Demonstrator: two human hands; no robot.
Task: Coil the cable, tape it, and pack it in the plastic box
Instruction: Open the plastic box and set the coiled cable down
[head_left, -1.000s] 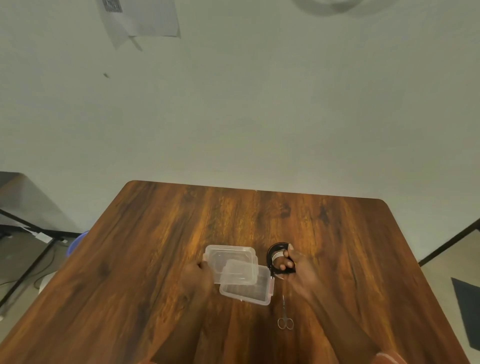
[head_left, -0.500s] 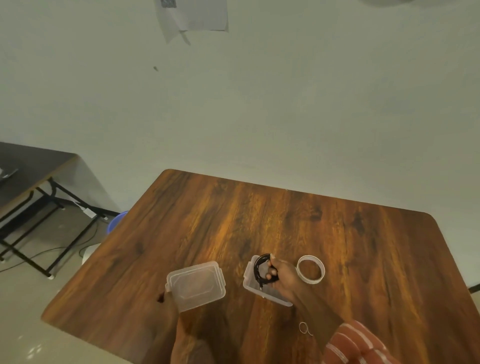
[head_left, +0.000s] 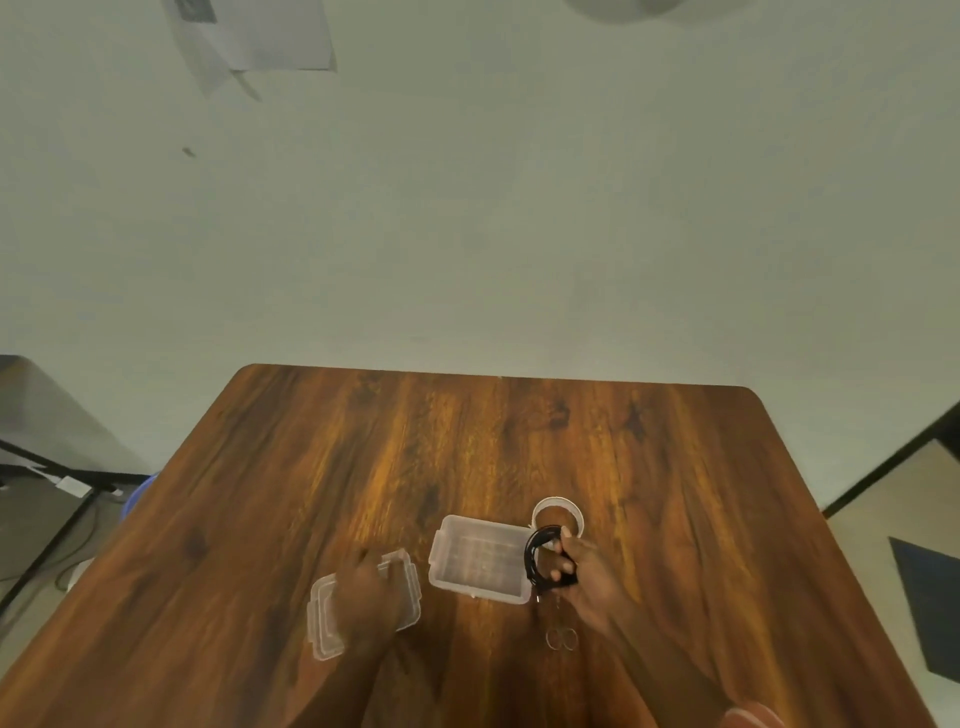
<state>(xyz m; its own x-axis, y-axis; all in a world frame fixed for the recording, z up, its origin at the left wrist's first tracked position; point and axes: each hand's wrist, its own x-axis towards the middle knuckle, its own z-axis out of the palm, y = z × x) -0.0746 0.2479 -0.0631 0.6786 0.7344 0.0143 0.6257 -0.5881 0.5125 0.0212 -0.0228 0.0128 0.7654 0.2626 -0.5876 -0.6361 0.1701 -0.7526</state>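
The clear plastic box stands open near the middle front of the wooden table. My right hand holds the coiled black cable just past the box's right edge. The box's clear lid lies flat on the table to the left, and my left hand rests on top of it, blurred. Whether that hand grips the lid or only touches it is unclear.
A white tape roll lies just behind my right hand. Small scissors lie in front of the box, partly under my right wrist. A dark table stands off to the left, and a wall rises behind the table's far edge.
The lid came off the box and moved left with my left hand, then down onto the table. My right hand carried the cable coil over the box and now holds it at the right edge.
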